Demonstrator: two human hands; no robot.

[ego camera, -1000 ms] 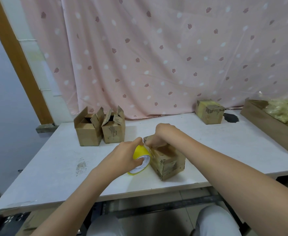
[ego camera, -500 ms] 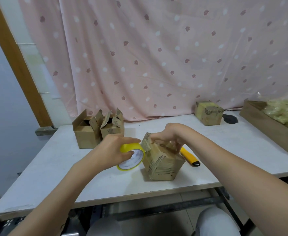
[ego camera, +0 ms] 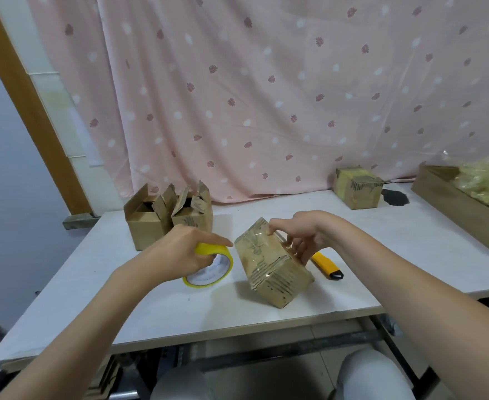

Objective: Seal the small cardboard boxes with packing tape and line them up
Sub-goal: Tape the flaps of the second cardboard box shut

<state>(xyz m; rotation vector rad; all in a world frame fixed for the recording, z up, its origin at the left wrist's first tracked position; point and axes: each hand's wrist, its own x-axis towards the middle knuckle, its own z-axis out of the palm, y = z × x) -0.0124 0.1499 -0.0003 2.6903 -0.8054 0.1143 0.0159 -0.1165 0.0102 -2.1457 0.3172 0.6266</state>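
Note:
A small cardboard box stands tilted on one edge near the front of the white table, with shiny clear tape over its upper face. My right hand grips its top and far side. My left hand holds a yellow roll of packing tape right beside the box's left corner. Two small boxes with raised flaps stand side by side at the back left. One closed, taped box sits at the back right.
A yellow utility knife lies on the table just right of the tilted box. A long wooden tray with yellowish packing filler runs along the right edge. A pink curtain hangs behind the table. My knees show below the front edge.
The box has been turned and tipped up onto an edge, showing a taped face. The tape roll has moved a little left of it, and the yellow knife has come into view.

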